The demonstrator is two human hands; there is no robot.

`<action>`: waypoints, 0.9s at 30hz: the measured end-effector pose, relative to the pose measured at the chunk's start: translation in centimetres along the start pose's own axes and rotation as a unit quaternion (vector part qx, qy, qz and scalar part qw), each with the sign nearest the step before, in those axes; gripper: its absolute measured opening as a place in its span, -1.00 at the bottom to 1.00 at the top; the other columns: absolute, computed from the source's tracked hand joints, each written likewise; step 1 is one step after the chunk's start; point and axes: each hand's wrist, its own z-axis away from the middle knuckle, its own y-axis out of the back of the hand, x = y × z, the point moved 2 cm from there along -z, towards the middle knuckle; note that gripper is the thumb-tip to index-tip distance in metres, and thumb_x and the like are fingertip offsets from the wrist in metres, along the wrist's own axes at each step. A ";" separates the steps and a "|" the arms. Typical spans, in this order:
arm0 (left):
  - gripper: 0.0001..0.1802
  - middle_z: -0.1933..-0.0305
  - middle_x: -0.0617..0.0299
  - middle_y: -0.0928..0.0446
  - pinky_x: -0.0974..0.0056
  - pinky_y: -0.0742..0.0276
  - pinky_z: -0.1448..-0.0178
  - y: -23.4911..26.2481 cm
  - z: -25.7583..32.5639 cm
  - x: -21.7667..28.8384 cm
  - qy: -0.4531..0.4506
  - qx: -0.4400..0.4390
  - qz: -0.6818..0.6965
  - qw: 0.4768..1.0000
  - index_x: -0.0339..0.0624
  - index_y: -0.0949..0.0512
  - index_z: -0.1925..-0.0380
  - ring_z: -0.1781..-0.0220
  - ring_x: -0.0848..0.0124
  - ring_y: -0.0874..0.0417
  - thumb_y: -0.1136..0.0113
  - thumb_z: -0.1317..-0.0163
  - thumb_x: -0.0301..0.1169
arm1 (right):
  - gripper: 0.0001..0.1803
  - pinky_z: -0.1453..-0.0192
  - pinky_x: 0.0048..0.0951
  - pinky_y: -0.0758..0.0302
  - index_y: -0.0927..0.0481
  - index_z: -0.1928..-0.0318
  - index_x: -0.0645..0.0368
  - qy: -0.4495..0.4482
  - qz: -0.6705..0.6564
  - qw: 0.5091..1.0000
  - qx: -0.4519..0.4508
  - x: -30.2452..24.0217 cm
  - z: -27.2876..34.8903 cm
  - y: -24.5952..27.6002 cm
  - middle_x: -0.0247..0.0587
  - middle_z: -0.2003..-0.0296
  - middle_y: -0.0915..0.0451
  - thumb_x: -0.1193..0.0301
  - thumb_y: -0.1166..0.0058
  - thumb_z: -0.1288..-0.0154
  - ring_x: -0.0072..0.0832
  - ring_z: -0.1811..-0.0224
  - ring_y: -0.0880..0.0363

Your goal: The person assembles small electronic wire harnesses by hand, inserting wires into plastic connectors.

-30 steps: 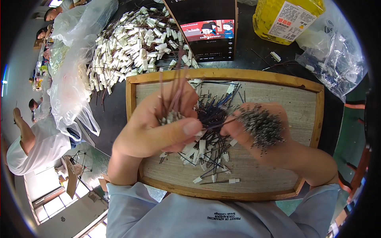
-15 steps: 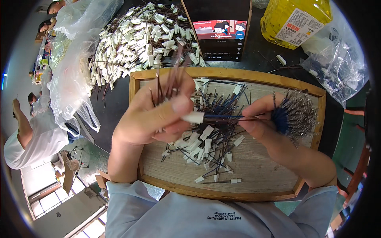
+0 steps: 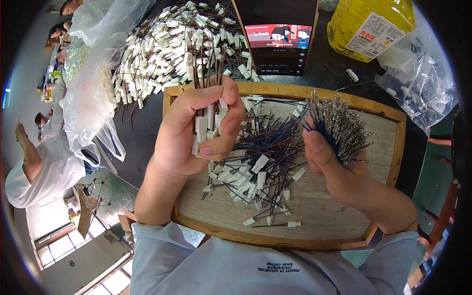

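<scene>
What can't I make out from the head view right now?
- Left hand: how many white connectors it grips; fingers cover them.
- Right hand: lower ends of the wire bundle, hidden in the fist.
- Yellow jug: top cut off by the frame edge.

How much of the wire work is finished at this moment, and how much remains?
Done: a large heap of wires with white connectors lies beyond the wooden tray. In hand: the left hand grips several connectors, the right hand a bundle of blue wires. Left: loose pieces on the tray.
</scene>
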 end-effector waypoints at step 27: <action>-0.82 0.46 0.33 -0.36 0.60 -0.20 0.52 -3.2 0.5 -2.5 -0.074 0.068 -0.334 0.937 -0.21 -0.30 0.26 0.56 0.67 -0.35 0.04 -0.37 -0.33 | -0.86 0.50 -0.71 -0.39 -0.58 0.38 0.27 0.068 0.075 0.994 0.048 -1.6 0.7 -0.2 -0.42 0.58 -0.56 0.50 -0.25 -0.04 -0.80 0.55 -0.46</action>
